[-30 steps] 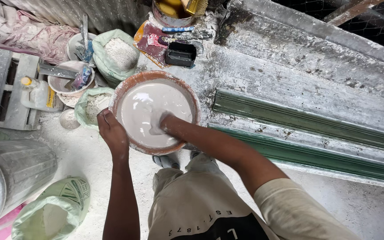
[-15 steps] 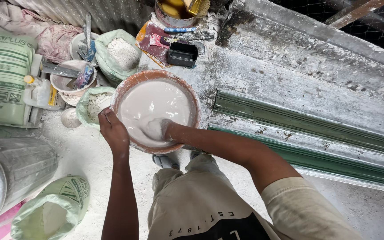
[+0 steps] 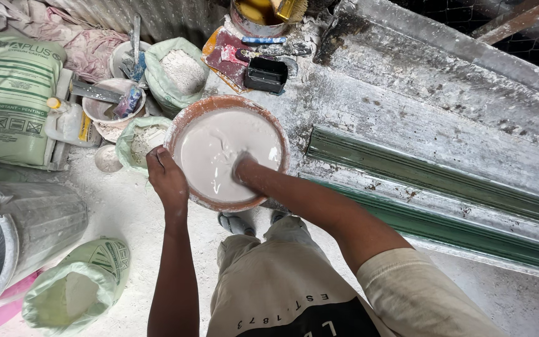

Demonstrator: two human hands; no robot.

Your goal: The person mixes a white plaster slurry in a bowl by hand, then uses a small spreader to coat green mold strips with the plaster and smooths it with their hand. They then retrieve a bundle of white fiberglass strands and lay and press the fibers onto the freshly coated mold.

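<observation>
— So, what have the hands got from up here, looking down from the head camera?

— The left hand (image 3: pixel 166 178) is clamped on the near-left rim of the terracotta-coloured mixing bowl (image 3: pixel 185 122), fingers curled over the edge, thumb outside. The bowl sits on the dusty floor right in front of the person's knees.

— And the other one?

— The right hand (image 3: pixel 244 167) is sunk into the white plaster slurry (image 3: pixel 210 153) that fills the bowl. It is coated and buried to the wrist, so I cannot tell whether the fingers are spread or closed, or if they have hold of anything.

— What lies around that grip on the rim?

— Just left of the left hand, touching the bowl's side, a small green bag of white powder (image 3: pixel 138 140). Beyond that, a smaller bowl (image 3: pixel 104 111) with a scraper (image 3: pixel 95 92) across it, and a pale green printed sack (image 3: pixel 10 100) further left. Past the bowl's far rim stands a black box (image 3: pixel 266 75). On the right-hand side, green moulding strips (image 3: pixel 432 178) run along the floor. Nearer the person, below the left forearm, an open green sack (image 3: pixel 76 287) beside a metal bin (image 3: pixel 26 224).
</observation>
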